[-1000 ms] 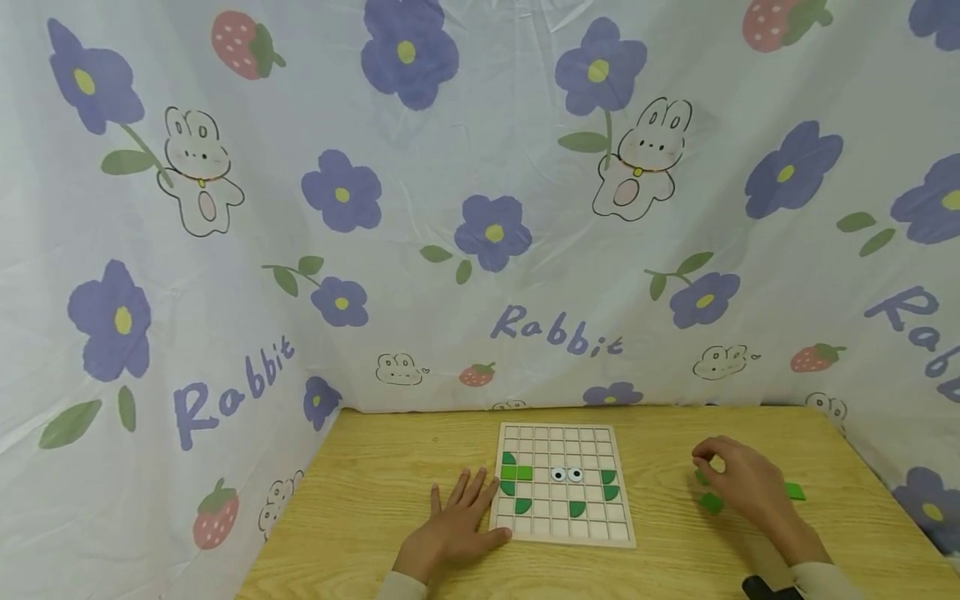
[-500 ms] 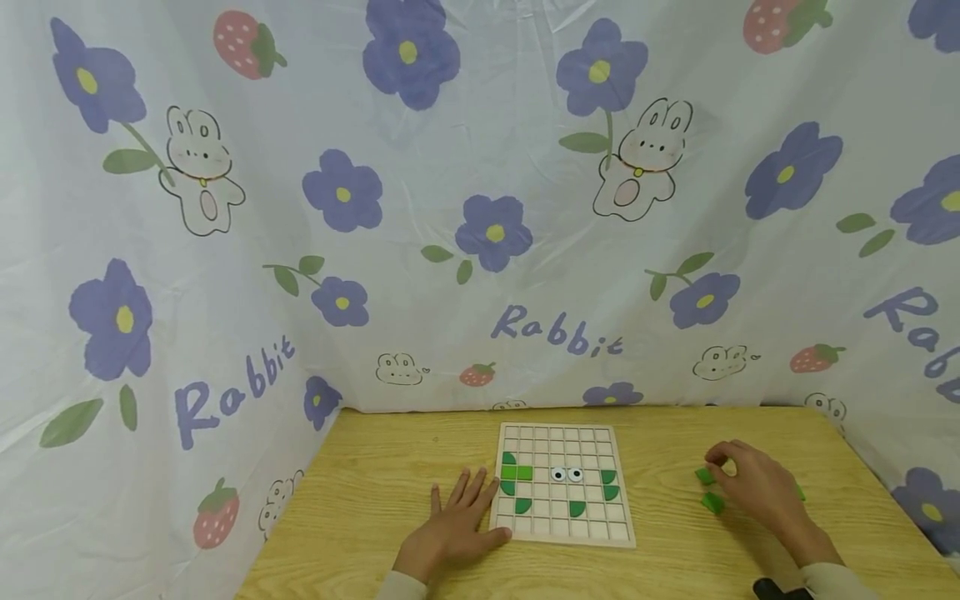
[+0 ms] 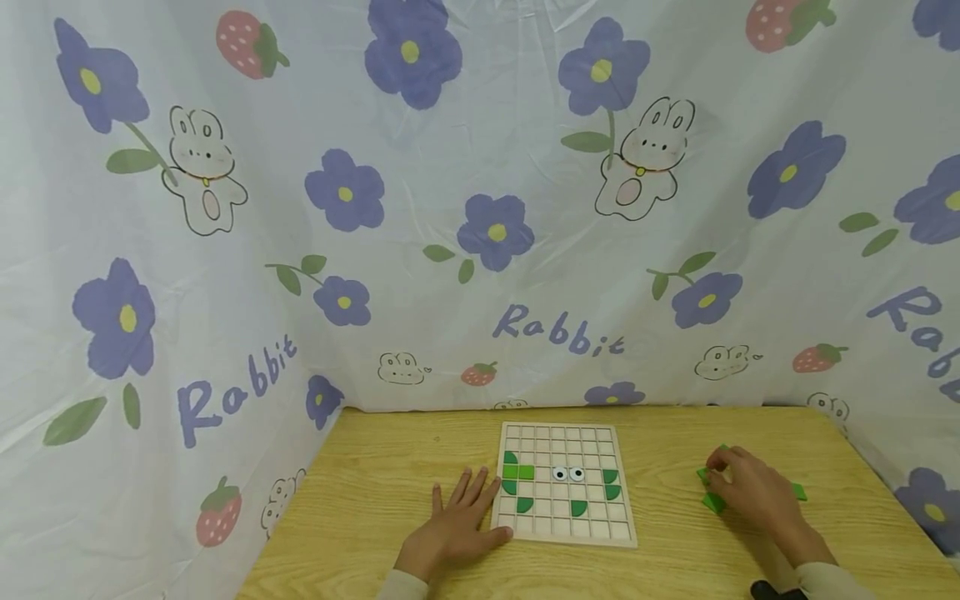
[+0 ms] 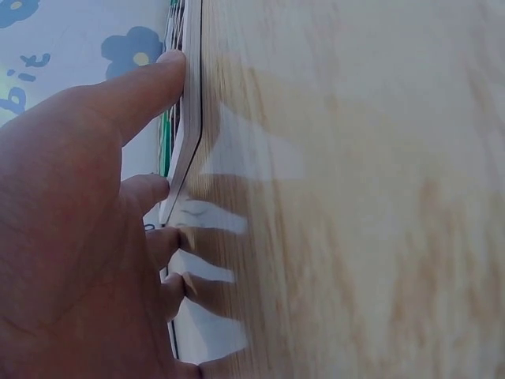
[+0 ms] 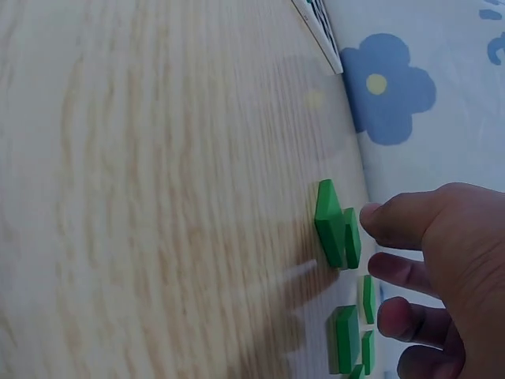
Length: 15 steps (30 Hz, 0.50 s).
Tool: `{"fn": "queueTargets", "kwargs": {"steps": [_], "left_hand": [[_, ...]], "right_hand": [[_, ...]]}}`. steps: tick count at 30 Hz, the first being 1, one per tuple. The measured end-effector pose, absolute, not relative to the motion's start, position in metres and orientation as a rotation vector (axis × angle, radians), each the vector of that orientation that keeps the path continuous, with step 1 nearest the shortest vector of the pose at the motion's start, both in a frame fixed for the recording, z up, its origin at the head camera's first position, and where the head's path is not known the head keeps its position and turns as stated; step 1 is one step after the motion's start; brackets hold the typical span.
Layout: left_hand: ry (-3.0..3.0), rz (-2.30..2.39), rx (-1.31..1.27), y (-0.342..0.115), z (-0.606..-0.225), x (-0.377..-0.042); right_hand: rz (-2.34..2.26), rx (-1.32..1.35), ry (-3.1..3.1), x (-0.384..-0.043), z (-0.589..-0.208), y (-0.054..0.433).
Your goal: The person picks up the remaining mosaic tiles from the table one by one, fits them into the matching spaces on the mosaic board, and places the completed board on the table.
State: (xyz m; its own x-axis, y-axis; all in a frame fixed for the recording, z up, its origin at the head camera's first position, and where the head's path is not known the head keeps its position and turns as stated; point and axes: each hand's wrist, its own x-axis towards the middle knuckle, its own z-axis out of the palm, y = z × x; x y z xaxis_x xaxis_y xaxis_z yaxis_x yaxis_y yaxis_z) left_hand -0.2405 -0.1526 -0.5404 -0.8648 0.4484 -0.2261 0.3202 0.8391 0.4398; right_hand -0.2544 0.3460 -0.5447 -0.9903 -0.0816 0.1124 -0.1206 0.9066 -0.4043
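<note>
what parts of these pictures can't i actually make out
Head view: the right hand partly covers the green pieces, hiding some of their shapes.
Head view: the black thing is cut off by the bottom edge.
Left wrist view: the board is nearly edge-on, its layout unreadable.
Right wrist view: the board is cut off by the top edge.

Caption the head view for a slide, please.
Left hand at the edge of the grid board, right hand by loose green pieces on the table.
</note>
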Motion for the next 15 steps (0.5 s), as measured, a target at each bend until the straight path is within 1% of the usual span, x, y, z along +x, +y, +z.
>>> {"fn": "queueTargets", "kwargs": {"steps": [15], "left_hand": [[2.701, 0.575, 0.576, -0.1521, -0.5405, -0.2398]], "right_hand": [[0.596, 0.129, -2.999, -0.2542, -0.5473, 0.341]]}}
